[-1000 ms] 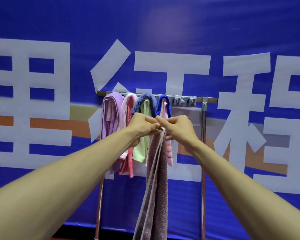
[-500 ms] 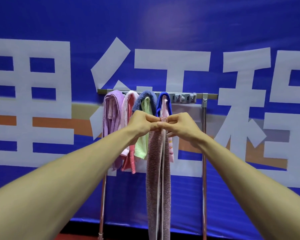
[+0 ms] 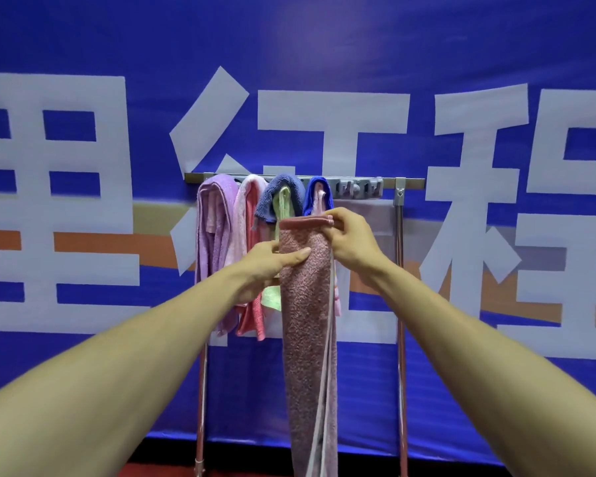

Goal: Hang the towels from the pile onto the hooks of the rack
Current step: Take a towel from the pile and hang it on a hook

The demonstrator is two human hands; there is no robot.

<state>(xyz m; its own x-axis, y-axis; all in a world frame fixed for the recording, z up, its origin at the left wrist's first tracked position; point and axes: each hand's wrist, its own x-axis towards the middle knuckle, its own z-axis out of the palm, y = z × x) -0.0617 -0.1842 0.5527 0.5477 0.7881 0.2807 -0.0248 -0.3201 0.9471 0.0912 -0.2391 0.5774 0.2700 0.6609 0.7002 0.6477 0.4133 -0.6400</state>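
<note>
A long mauve towel [image 3: 307,315] hangs folded in front of the rack, held up by both hands. My right hand [image 3: 350,237] pinches its top right corner near the folded edge. My left hand [image 3: 272,261] grips its left side a little lower, thumb across the front. Behind it the metal rack bar [image 3: 410,182] carries a lilac towel [image 3: 214,228], a pink towel [image 3: 246,235], a slate-blue cloth over a light green towel [image 3: 283,197] and a royal-blue cloth [image 3: 312,197]. Empty grey hooks [image 3: 358,189] sit at the bar's right end, above and right of my right hand.
The rack stands on two chrome legs [image 3: 400,304] against a blue banner with large white characters [image 3: 83,166]. A strip of red floor [image 3: 152,471] shows at the bottom.
My hands have separated: the left slid down the towel's left side while the right stayed at the top corner. The towel's top edge now spreads flat and wide instead of bunched.
</note>
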